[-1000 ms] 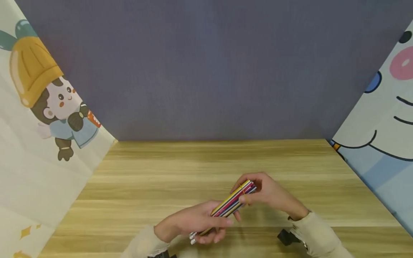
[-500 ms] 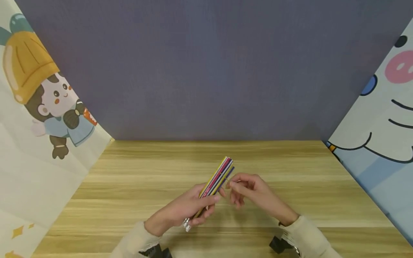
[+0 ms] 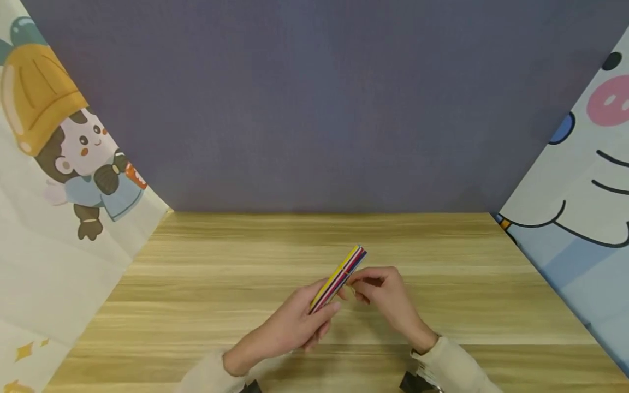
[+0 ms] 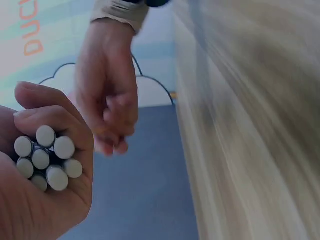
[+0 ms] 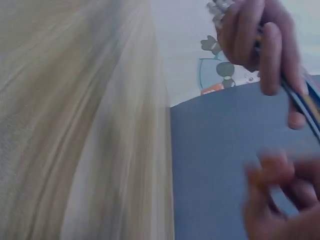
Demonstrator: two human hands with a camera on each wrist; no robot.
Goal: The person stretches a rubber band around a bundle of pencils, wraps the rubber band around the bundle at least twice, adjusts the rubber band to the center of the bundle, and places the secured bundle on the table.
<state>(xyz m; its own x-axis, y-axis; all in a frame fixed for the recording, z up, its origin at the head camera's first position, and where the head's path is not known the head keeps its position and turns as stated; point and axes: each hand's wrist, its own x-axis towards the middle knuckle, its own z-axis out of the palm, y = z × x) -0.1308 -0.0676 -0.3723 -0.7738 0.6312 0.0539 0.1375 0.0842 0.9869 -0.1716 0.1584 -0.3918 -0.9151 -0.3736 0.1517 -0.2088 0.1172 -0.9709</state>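
A bundle of pencils (image 3: pixel 338 279) in yellow, white, red and dark blue slants up and to the right above the table. My left hand (image 3: pixel 301 321) grips its lower part, fingers curled round it. White eraser ends (image 4: pixel 41 159) poke out of that fist in the left wrist view. Near the upper end a thin rubber band (image 3: pixel 346 272) crosses the pencils. Close beside it, my right hand (image 3: pixel 385 289) pinches a slack loop of the band between thumb and forefinger; the right wrist view shows these fingers (image 5: pixel 272 172) blurred.
Both hands are above a wood-grain table (image 3: pixel 236 256). A dark grey-blue panel (image 3: pixel 314 109) rises behind its far edge. Printed cloths with cartoon figures (image 3: pixel 95 158) flank the table on the left and right.
My right hand has slid from the bundle's upper end to its side, drawing the band outward. The bundle first swung up and left, then shifted slightly right and rolled in my left hand.
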